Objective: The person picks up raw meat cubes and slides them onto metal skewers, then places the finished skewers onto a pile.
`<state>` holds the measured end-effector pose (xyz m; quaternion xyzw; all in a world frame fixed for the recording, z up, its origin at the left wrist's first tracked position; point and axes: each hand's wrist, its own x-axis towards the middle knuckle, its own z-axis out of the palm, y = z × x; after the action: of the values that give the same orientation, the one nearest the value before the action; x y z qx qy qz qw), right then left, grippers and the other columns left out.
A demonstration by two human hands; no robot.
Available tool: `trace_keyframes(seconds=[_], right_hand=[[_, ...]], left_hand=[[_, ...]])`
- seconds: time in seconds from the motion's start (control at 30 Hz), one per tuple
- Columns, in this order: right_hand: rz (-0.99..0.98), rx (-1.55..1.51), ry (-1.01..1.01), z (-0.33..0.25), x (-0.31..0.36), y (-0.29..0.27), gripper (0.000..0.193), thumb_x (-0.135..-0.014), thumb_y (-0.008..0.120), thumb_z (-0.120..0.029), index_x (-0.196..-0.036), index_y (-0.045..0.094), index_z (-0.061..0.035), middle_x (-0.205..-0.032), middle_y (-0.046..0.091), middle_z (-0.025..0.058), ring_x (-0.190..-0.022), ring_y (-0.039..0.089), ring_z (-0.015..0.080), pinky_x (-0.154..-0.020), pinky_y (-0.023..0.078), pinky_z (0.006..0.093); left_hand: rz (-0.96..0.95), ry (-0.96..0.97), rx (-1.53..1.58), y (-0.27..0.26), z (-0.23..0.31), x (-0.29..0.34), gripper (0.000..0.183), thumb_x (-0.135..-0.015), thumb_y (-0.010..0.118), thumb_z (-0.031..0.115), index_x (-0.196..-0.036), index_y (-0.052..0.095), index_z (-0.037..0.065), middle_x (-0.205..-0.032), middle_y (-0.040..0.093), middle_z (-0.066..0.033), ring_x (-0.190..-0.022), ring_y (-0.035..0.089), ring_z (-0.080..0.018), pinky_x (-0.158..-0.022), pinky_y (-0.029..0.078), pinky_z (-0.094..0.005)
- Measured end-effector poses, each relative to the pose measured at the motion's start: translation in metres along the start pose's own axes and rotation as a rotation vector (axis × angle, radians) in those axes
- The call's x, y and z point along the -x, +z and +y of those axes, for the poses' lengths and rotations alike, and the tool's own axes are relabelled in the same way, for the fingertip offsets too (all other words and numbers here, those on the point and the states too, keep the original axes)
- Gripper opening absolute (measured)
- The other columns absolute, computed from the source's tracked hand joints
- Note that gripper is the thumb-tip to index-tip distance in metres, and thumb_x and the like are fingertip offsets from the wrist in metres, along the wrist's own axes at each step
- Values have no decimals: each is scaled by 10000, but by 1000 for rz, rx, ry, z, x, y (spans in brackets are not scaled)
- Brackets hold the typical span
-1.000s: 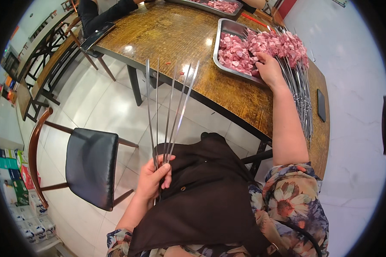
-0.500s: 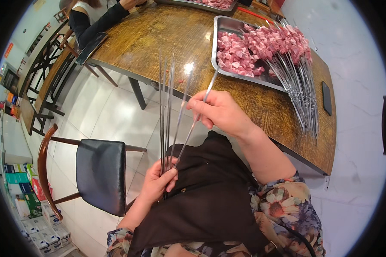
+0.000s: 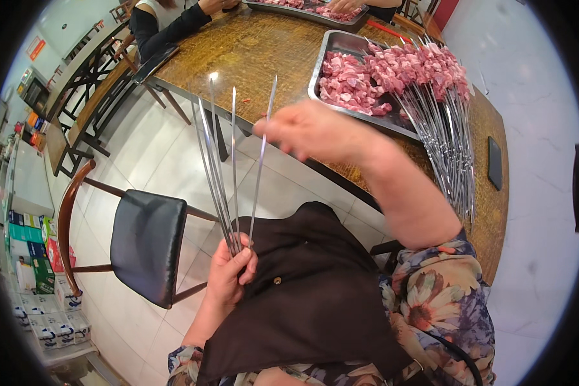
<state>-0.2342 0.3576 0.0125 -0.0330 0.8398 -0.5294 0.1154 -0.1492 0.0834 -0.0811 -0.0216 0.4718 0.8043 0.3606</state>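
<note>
Fingers of the left hand (image 3: 228,280) curled tight round a fan of thin steel skewers (image 3: 222,174), points up, near the lap. Right hand (image 3: 309,132), blurred, pinches one skewer (image 3: 258,170) mid-shaft. Step: singling one out. Next calls for a clean draw. Far right: steel tray (image 3: 331,61), pink meat cubes, loaded skewers (image 3: 444,135) on worn wood.

Your left hand (image 3: 228,276) gripped a bundle of thin bare metal skewers (image 3: 222,174) by their lower ends, points fanned upward. Your right hand (image 3: 312,132) pinched one skewer (image 3: 262,157), tilted slightly.
</note>
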Motion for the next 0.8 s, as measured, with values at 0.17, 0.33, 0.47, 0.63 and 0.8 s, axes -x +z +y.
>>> trace_keyframes(seconds=[0.17,0.33,0.47,0.63,0.8], right_hand=[[395,1007,193,27,34,-94,155,-740,574,-88,-848,672,-36,-866,655,158,-823,635,302,-723,509,390],[122,1199,502,72,26,-119,292,-668,576,-1,-947,657,-22,-996,649,149,-975,616,291,-789,509,388],[124,1292,459,79,17,-110,326,-666,575,-30,-983,640,8,-1052,633,153,-987,611,294,-808,504,392],[212,992,524,50,27,-120,288,-713,585,-202,-915,673,-17,-950,663,145,-823,650,256,-693,515,333],[503,98,454,78,31,-138,144,-717,633,-165,-723,613,-23,-650,614,51,-504,574,113,-399,388,237]], left_hand=[[-10,-33,55,22,-9,-8,117,-907,500,88,-1015,455,86,-623,463,-37,-425,314,-59,-396,240,-189],[-67,-75,-3,32,-11,-7,126,-900,509,96,-1013,458,76,-628,465,-36,-436,320,-58,-404,236,-191],[-66,-45,-51,29,-10,3,120,-895,515,100,-1001,461,85,-617,460,-29,-423,314,-58,-398,237,-190],[-27,-19,-104,26,-9,15,121,-889,526,106,-991,465,80,-610,460,-30,-422,321,-59,-401,251,-188],[-54,-23,-96,19,-6,14,116,-890,527,109,-989,471,85,-610,462,-24,-426,327,-58,-401,251,-189]])
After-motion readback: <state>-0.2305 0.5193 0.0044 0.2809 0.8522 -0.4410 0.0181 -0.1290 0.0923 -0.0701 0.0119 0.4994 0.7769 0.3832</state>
